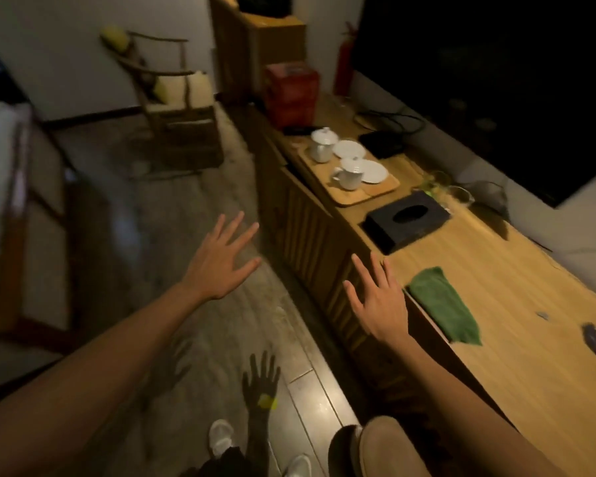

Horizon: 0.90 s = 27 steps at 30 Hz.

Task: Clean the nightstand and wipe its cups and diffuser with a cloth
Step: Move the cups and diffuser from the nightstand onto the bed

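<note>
Left hand: my left hand (217, 261) hangs over the floor, fingers straight and spread apart, holding nothing.
Right hand: my right hand (379, 299) is out in front of the wooden cabinet (513, 290), at its front edge, fingers apart and empty.
Cloth: the green cloth (443, 304) lies flat on the cabinet top, just beside my right hand, not yet picked up.
Cups: two white lidded cups (350, 173) stand on a wooden tray (386, 189) with two white saucers (372, 172), well apart from the cloth, further along the top.
Between: a black tissue box (406, 218) sits between the tray and the cloth.
Diffuser: I cannot make one out; some glassware (443, 187) behind the tissue box is too blurred to name.
Step in hand: I judge it is fetching the cloth with my right hand.
How to do it well: reach right, gather the cloth at its near edge so it bunches into a pad, and lift it clear before heading for the tray.
Care: steady each cup with the left hand while wiping; the lids look loose and could slide off.
Risk: the picture is smeared, so I would slow down before gripping.
</note>
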Each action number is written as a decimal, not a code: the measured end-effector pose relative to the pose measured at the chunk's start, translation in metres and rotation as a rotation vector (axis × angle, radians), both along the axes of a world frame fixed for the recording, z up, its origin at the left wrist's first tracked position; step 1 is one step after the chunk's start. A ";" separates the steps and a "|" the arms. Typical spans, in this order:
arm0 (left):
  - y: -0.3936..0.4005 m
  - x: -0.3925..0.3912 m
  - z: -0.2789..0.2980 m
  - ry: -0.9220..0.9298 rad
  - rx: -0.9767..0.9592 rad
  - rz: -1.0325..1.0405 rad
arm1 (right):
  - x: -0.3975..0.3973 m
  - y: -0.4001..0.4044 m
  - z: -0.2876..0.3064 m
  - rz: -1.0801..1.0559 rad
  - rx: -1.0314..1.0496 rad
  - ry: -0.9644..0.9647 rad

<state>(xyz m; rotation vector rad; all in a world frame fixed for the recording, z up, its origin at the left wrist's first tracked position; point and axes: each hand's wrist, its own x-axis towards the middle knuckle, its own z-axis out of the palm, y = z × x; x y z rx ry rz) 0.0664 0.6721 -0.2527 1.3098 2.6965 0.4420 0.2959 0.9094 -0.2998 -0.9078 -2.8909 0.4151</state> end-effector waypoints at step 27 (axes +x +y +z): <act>-0.612 0.046 0.011 0.016 0.017 1.394 | -0.347 -0.574 0.032 1.310 -0.147 0.143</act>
